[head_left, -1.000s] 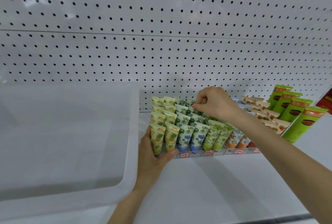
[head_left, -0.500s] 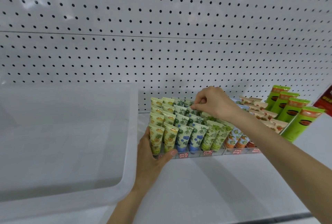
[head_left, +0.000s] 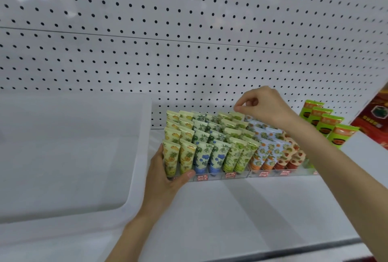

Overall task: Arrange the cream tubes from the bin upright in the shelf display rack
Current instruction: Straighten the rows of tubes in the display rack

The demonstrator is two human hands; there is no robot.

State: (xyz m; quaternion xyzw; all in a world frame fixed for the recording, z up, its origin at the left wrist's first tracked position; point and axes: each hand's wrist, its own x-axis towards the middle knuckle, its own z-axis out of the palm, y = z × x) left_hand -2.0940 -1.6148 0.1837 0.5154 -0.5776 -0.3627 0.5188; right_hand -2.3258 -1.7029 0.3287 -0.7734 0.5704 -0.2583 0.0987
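Note:
A clear tiered display rack (head_left: 243, 176) on the white shelf holds rows of upright cream tubes: yellow (head_left: 171, 156), blue-flowered (head_left: 202, 155), green (head_left: 236, 152), orange (head_left: 261, 154) and red ones (head_left: 290, 156). My left hand (head_left: 165, 179) grips the rack's front left corner, with the thumb across the front lip and the fingers along the side by the yellow tubes. My right hand (head_left: 262, 106) hovers over the back row, thumb and forefinger pinching the top edge of the rearmost green tube (head_left: 236, 115). The white translucent bin (head_left: 144, 135) stands at the left, and I see no tubes in it.
A perforated white back panel (head_left: 189, 51) rises behind the rack. Taller green tubes (head_left: 327, 124) lean in a row at the right, beside a red box (head_left: 375, 114). Bare shelf surface (head_left: 241, 219) stretches in front of the rack to the shelf's front edge.
My right hand has risen and shifted right, from pressing among the middle tubes to the top of the rear green tube. My left hand stays on the rack's corner.

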